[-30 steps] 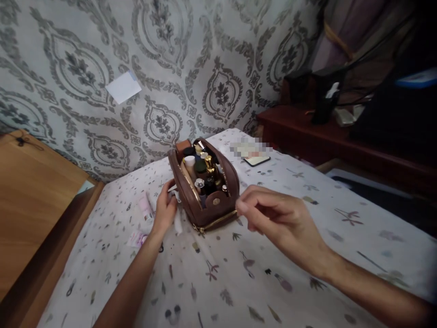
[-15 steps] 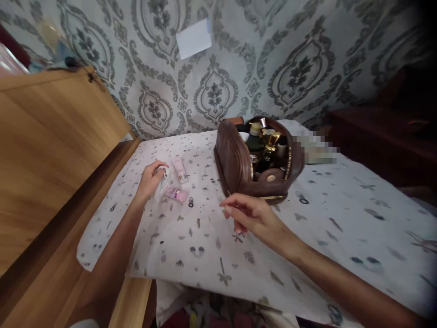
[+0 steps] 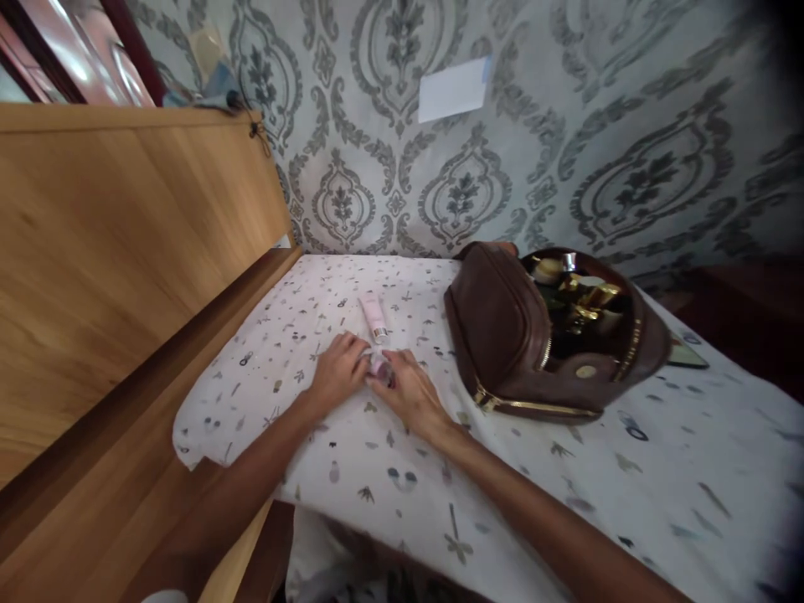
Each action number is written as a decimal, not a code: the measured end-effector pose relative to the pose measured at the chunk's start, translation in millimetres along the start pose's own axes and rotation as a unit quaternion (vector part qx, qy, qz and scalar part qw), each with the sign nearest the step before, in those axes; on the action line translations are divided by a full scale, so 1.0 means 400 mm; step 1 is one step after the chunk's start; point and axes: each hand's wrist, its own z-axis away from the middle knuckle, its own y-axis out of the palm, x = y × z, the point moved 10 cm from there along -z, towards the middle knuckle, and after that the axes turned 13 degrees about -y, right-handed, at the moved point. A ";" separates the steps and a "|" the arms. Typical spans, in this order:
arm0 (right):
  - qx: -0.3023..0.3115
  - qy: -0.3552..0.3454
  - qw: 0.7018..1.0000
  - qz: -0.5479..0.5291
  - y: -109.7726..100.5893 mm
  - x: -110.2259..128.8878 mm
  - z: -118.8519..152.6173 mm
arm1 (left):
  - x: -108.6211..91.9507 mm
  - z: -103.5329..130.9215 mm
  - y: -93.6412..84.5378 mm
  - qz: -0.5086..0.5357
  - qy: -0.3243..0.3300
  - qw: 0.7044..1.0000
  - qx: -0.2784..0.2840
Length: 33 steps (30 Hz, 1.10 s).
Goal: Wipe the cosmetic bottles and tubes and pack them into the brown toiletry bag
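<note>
Tube touches right hand, apart from bag edge.

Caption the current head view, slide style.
Left hand and right hand at a small purplish item, near a pink tube and an open brown bag.

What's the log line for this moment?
left hand: at lilac tube | right hand: touching lilac tube | pink tube: lying beyond hands | brown bag: open, at right

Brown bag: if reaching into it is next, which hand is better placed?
Likely the right hand: it's nearer the brown bag; the left hand lies beyond the small tube.
</note>
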 end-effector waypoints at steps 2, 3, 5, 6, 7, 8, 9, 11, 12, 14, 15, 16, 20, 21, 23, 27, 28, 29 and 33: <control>0.019 -0.028 0.996 0.087 0.019 0.009 -0.014 | -0.012 0.011 0.009 0.020 0.004 1.000 -0.012; 0.022 -0.033 0.995 0.096 0.025 0.008 -0.019 | -0.013 0.012 0.007 0.033 0.004 0.999 -0.017; 0.014 -0.040 0.995 0.086 0.027 0.000 -0.026 | -0.006 0.006 -0.007 0.066 0.000 0.997 -0.029; 0.010 -0.044 0.996 0.079 0.024 -0.004 -0.028 | 0.003 0.000 -0.021 0.086 -0.006 0.996 -0.038; 0.006 -0.048 0.997 0.068 0.019 -0.008 -0.029 | 0.017 -0.008 -0.039 0.109 -0.015 0.993 -0.052; 0.001 -0.050 0.997 0.056 0.012 -0.013 -0.028 | 0.035 -0.016 -0.060 0.136 -0.029 0.988 -0.070; -0.003 -0.052 0.998 0.046 0.003 -0.016 -0.026 | 0.057 -0.024 -0.083 0.166 -0.046 0.981 -0.092; -0.011 -0.040 0.999 -0.010 -0.012 -0.026 -0.016 | 0.107 -0.037 -0.121 0.233 -0.091 0.959 -0.136; -0.020 -0.025 0.997 -0.067 -0.018 -0.033 -0.009 | 0.128 -0.042 -0.132 0.265 -0.114 0.946 -0.150; -0.043 0.017 0.973 -0.224 -0.020 -0.045 0.010 | 0.152 -0.049 -0.132 0.323 -0.155 0.921 -0.154; -0.051 0.040 0.949 -0.307 -0.013 -0.047 0.019 | 0.156 -0.052 -0.120 0.369 -0.177 0.901 -0.141; -0.053 0.061 0.923 -0.376 -0.002 -0.046 0.029 | 0.153 -0.055 -0.097 0.429 -0.200 0.873 -0.115; -0.027 0.114 0.859 -0.499 0.052 -0.027 0.058 | 0.072 -0.058 0.007 0.626 -0.264 0.733 -0.007; -0.021 0.119 0.852 -0.510 0.061 -0.024 0.063 | 0.052 -0.059 0.015 0.633 -0.272 0.725 -0.009; -0.005 0.122 0.845 -0.520 0.075 -0.018 0.071 | 0.024 -0.060 0.023 0.634 -0.290 0.716 -0.025; 0.019 0.117 0.849 -0.515 0.077 -0.017 0.079 | -0.019 -0.073 0.068 0.655 -0.309 0.689 0.019; 0.013 0.114 0.852 -0.511 0.070 -0.020 0.079 | -0.021 -0.078 0.075 0.658 -0.305 0.688 0.022; 0.001 0.111 0.857 -0.503 0.060 -0.025 0.078 | -0.017 -0.082 0.079 0.659 -0.298 0.690 0.016; -0.086 0.078 0.882 -0.457 0.003 -0.043 0.070 | 0.032 -0.093 0.086 0.647 -0.282 0.708 -0.027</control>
